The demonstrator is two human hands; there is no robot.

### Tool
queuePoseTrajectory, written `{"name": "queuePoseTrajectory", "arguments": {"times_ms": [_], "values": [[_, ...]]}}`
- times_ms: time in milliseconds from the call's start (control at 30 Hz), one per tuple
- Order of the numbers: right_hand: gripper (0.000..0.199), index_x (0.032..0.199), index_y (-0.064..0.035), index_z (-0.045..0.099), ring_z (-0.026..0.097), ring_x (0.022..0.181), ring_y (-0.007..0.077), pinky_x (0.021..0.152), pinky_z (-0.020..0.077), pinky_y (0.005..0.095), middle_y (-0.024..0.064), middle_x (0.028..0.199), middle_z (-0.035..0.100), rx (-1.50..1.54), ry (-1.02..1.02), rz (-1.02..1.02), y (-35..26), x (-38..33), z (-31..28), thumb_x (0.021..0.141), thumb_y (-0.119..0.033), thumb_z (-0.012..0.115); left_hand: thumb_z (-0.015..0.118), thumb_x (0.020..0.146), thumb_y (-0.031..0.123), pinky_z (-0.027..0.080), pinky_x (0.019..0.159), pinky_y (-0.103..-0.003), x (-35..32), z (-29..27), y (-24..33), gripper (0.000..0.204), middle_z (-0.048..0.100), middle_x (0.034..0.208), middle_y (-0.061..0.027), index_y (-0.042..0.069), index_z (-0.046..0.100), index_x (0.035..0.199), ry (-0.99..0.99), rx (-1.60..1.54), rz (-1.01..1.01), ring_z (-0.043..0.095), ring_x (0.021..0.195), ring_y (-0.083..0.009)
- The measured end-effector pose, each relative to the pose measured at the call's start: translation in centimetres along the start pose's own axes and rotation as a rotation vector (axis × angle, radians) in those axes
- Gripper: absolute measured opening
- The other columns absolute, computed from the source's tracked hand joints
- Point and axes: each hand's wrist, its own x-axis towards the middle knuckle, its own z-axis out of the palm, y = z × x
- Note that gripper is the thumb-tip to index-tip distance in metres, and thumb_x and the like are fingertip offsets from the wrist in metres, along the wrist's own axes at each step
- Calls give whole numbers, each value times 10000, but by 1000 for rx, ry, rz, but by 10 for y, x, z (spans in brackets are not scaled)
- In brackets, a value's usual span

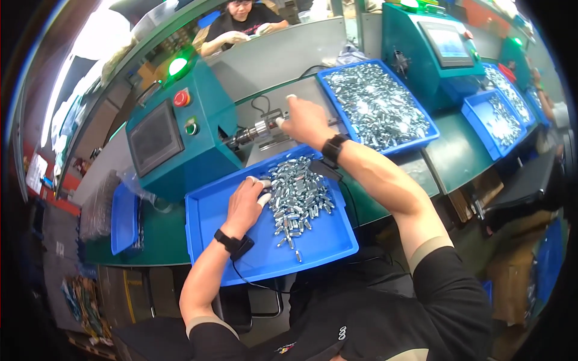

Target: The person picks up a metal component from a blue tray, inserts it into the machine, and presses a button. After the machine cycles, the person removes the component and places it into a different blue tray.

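My left hand (244, 203) rests at the left edge of a heap of small shiny metal fittings (299, 195) in a blue tray (208, 207). White covers sit on its fingertips, and its thumb and forefinger are apart, touching the heap. My right hand (307, 122) is at the metal chuck (260, 130) of a green machine (208, 96). Its thumb tip is close to the chuck's end and its other fingers are curled. Whatever lies between those fingers is too small or hidden to make out. Black bands circle both wrists.
A second blue tray (430, 133) full of metal fittings stands beyond my right forearm. Another green machine (415, 54) and a smaller blue tray (475, 111) are farther right. A blue bin (124, 219) stands at left. Across a grey partition (283, 57) sits a person wearing gloves.
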Motion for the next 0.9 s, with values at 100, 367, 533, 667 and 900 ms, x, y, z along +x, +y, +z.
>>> {"name": "queuePoseTrajectory", "arguments": {"times_ms": [100, 367, 533, 667, 900], "values": [[581, 1300, 44, 651, 746, 1006, 431, 908, 590, 518, 259, 1043, 761, -143, -145, -76, -1, 10, -2, 896, -353, 781, 823, 910, 109, 561, 853, -452, 0, 3, -6, 169, 701, 1032, -104, 67, 757, 1060, -47, -57, -36, 697, 1004, -348], [452, 1258, -17, 678, 744, 1029, 418, 909, 588, 514, 232, 1063, 768, -116, 74, -154, 9, 1, -34, 909, -296, 745, 831, 898, 84, 567, 803, -432, -11, 4, -17, 173, 713, 992, -104, 66, 764, 1057, 8, -114, -45, 710, 938, -339], [558, 1402, -40, 647, 729, 1117, 393, 989, 567, 487, 216, 1155, 757, -282, 140, 6, 96, -29, -103, 920, -297, 761, 828, 895, 55, 570, 774, -406, 2, -3, -3, 171, 719, 969, -110, 50, 758, 1051, 27, -216, -99, 712, 879, -318], [522, 1395, -42, 656, 724, 1098, 403, 989, 564, 480, 203, 1155, 752, -394, 244, -50, 134, -49, -134, 934, -258, 768, 819, 899, 35, 572, 764, -389, 29, -17, 11, 164, 721, 969, -118, 33, 752, 1049, 84, -304, -62, 709, 852, -299], [504, 1388, -43, 679, 722, 972, 289, 800, 591, 381, 158, 1151, 744, 265, 255, -277, 72, -106, -77, 913, -132, 820, 804, 902, 46, 555, 819, -408, 137, -14, 31, 140, 713, 967, -117, 38, 762, 1036, 245, -105, 136, 688, 933, -312]]}}
